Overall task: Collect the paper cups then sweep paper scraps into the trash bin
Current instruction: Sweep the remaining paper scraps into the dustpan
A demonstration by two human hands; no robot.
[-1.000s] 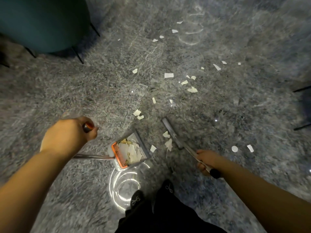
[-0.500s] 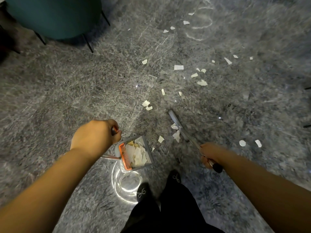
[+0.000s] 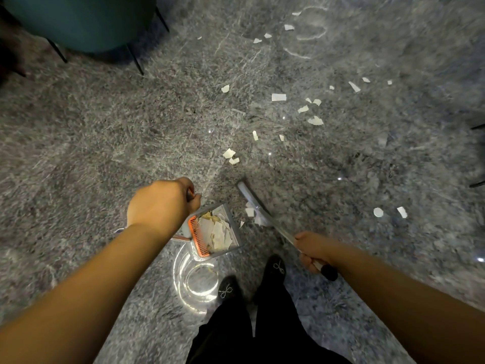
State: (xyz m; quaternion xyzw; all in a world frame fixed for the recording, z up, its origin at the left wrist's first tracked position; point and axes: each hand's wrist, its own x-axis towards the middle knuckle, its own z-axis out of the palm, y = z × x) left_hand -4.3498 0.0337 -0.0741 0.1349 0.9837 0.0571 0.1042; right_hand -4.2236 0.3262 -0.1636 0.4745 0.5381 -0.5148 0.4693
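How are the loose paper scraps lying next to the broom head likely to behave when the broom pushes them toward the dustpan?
The paper scraps look thin and torn, so probably very light and floppy. On this glossy floor they would likely slide easily or flutter aside. Those by the broom lie flat and may slip under it instead of entering the dustpan.
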